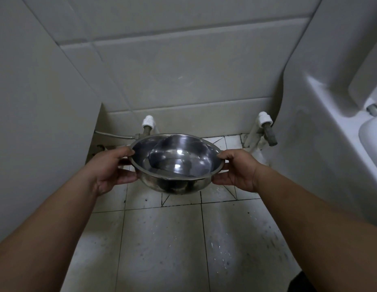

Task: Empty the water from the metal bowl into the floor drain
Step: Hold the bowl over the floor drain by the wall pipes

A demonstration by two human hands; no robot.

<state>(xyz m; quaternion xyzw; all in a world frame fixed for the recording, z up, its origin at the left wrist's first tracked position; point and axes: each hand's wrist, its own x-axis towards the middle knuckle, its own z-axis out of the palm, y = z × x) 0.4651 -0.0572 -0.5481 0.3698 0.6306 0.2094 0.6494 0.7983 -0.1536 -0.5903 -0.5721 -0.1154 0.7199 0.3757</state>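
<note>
1. Both hands grip the bowl [177, 163]: I see my left hand [111, 169] clamped on its left rim, thumb over the edge and fingers curled beneath.
2. My right hand [238, 170] pinches the right rim the same way, thumb on top, fingers under the side.
3. I have the bowl lifted above the floor [162, 245], roughly level, its near edge slightly lower, with shallow water glinting inside.
4. Directly behind the bowl, a valve [147, 125] with a white cap juts from the wall [183, 66], a hose running left from it.
5. Well to the right, a second capped valve [266, 127] stands beside a white fixture [322, 106].
6. I cannot make out the drain; the bowl hides the tiles below it.
</note>
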